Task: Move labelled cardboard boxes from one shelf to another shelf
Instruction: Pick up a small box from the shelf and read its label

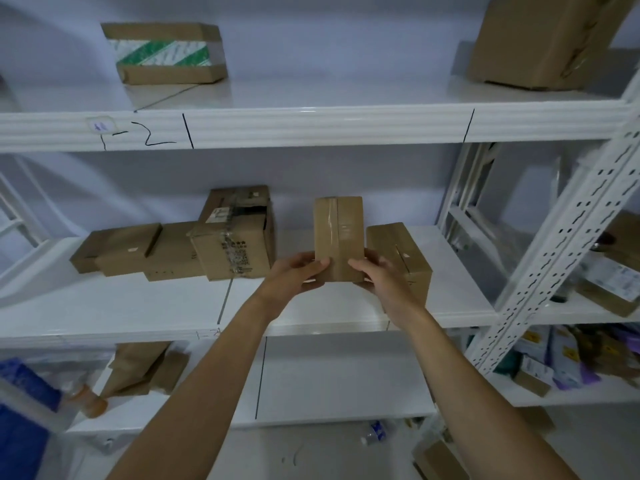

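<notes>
You have a small, tall brown cardboard box sealed with a strip of clear tape [338,237] held upright between both hands, just above the front part of the white metal middle shelf [138,306]. Your left hand [296,273] clasps its lower left edge with the thumb laid across the front face, and your right hand [375,275] clasps the lower right edge the same way; both hands are closed on the box, not spread. Whether its base rests on the shelf or hangs slightly clear of it is hard to tell from this angle.

As for progress, you look to be early or midway. Several boxes remain on the middle shelf: a squat brown carton [401,258] just beside your right hand, a larger taped carton with a printed label [235,237] to the left, and a flat pair of brown boxes [117,251] beyond it. The white upper shelf marked "1-2" in black pen [311,126] carries a brown box banded with green-and-white striped tape [166,53] and a large plain brown carton [543,39] at the far right, so there is plenty of free room up there. If the upper shelf is the destination, most of the work is left; the pictures do not show which shelf is which.
</notes>
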Available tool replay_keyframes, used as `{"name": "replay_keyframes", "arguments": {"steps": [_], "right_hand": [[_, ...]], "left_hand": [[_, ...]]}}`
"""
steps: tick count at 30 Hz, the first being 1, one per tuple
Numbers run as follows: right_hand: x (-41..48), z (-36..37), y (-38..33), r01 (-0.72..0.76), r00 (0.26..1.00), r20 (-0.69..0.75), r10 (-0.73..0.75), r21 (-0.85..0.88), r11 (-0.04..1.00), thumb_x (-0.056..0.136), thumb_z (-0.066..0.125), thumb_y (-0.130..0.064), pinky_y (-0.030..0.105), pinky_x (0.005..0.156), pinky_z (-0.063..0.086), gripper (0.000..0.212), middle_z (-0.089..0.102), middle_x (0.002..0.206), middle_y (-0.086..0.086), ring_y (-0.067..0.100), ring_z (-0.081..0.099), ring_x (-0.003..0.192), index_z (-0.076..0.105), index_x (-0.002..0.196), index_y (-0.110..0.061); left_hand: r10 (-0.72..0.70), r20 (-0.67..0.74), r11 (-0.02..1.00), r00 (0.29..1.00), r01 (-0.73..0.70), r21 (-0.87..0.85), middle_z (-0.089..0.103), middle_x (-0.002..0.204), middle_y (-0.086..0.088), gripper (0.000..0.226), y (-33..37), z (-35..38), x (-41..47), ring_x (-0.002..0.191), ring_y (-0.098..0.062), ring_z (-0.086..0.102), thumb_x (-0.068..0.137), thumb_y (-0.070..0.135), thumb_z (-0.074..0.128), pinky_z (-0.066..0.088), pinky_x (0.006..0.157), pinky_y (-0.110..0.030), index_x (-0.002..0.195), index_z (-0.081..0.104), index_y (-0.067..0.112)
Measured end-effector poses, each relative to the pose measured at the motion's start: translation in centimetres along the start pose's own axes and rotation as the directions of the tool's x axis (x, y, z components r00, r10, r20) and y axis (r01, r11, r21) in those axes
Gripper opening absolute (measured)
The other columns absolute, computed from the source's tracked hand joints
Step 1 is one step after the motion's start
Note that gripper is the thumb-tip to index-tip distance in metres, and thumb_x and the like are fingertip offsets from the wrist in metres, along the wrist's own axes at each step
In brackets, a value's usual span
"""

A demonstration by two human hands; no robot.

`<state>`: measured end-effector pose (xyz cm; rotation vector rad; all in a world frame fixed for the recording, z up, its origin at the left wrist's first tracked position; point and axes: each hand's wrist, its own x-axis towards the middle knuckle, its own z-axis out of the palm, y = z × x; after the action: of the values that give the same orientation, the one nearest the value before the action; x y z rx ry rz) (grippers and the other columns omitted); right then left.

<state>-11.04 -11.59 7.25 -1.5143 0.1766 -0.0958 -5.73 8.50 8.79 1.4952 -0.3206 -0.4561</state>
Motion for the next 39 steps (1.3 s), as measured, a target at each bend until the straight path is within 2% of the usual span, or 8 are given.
{"name": "replay_keyframes", "arguments": {"steps": [7,12,17,21,26,28,33,39], "right_hand": [[-1.4,0.8,0.1,0.117,0.967,-0.198,-0.161,-0.213,0.97,0.071,0.078,-0.059,0.012,0.073,0.043,0.06,0.064,0.106,-0.027,-0.021,0.063,0.084,0.053,0.118,-0.033],[-1.6,1.4,0.4,0.187,0.915,-0.269,-0.3,-0.376,0.908,0.088,0.075,-0.046,0.009,0.07,0.043,0.058,0.056,0.109,-0.021,-0.01,0.056,0.089,0.044,0.133,-0.024],[-2.6,2.1,0.0,0.227,0.883,-0.287,-0.373,-0.435,0.872,0.084,0.073,-0.059,0.004,0.061,0.044,0.061,0.052,0.102,-0.033,-0.015,0.056,0.085,0.044,0.129,-0.029],[-3.2,2.1,0.2,0.251,0.874,-0.26,-0.41,-0.48,0.84,0.086,0.075,-0.052,-0.001,0.059,0.044,0.062,0.054,0.107,-0.027,-0.017,0.053,0.085,0.045,0.133,-0.025],[-3.4,1.4,0.5,0.264,0.887,-0.191,-0.422,-0.54,0.799,0.09,0.067,-0.054,0.018,0.077,0.052,0.063,0.056,0.115,-0.021,-0.006,0.057,0.089,0.045,0.142,-0.025],[-3.5,1.5,0.5,0.275,0.894,-0.158,-0.419,-0.543,0.793,0.091,0.061,-0.061,0.012,0.075,0.05,0.064,0.056,0.114,-0.029,-0.011,0.059,0.09,0.043,0.145,-0.03],[-3.1,0.8,0.5,0.199,0.971,-0.065,-0.231,-0.316,0.928,0.096,0.041,-0.07,0.028,0.09,0.054,0.047,0.066,0.109,-0.03,-0.002,0.064,0.104,0.06,0.129,-0.043],[-1.8,0.3,0.5,-0.192,0.979,-0.026,0.201,0.193,0.962,0.106,0.044,-0.052,0.037,0.079,0.063,0.042,0.079,0.11,0.01,0.024,0.077,0.099,0.075,0.11,-0.023]], "left_hand": [[0.128,-0.259,0.985,0.958,-0.092,0.145,0.071,0.126,-0.005,0.054,-0.6,2.7,-0.2,0.113,-0.021,0.067,0.095,0.023,0.073,0.055,0.098,-0.037,0.145,0.055,0.012],[0.265,-0.344,0.924,0.901,-0.136,0.357,0.063,0.129,0.001,0.061,-1.1,4.8,-0.5,0.113,-0.016,0.065,0.092,0.032,0.076,0.05,0.085,-0.017,0.145,0.051,0.013],[0.226,-0.288,0.954,0.931,-0.152,0.258,0.071,0.127,0.0,0.046,-0.3,5.8,-0.6,0.117,-0.017,0.068,0.095,0.03,0.07,0.056,0.103,-0.039,0.137,0.062,0.013],[0.201,-0.238,0.964,0.95,-0.148,0.222,0.075,0.111,0.006,0.041,0.2,5.6,-0.4,0.095,-0.005,0.075,0.091,0.029,0.075,0.061,0.08,-0.022,0.129,0.065,0.019],[0.14,-0.197,0.973,0.97,-0.098,0.209,0.073,0.118,-0.003,0.06,-0.1,5.2,-0.2,0.101,-0.016,0.074,0.084,0.036,0.082,0.063,0.079,-0.025,0.137,0.059,0.02],[0.121,-0.209,0.979,0.97,-0.081,0.189,0.073,0.117,-0.006,0.064,-0.2,5.4,-0.1,0.1,-0.019,0.075,0.082,0.036,0.084,0.065,0.081,-0.031,0.138,0.059,0.015],[0.014,-0.211,0.999,0.977,-0.003,0.052,0.077,0.109,-0.002,0.056,0.4,4.3,-0.1,0.088,-0.007,0.078,0.088,0.038,0.077,0.061,0.066,-0.02,0.137,0.061,0.015],[-0.037,-0.076,0.998,0.996,0.034,-0.048,0.079,0.117,-0.004,0.053,-0.2,3.2,-0.1,0.111,-0.023,0.075,0.087,0.048,0.073,0.062,0.092,-0.039,0.13,0.069,0.018]]}}
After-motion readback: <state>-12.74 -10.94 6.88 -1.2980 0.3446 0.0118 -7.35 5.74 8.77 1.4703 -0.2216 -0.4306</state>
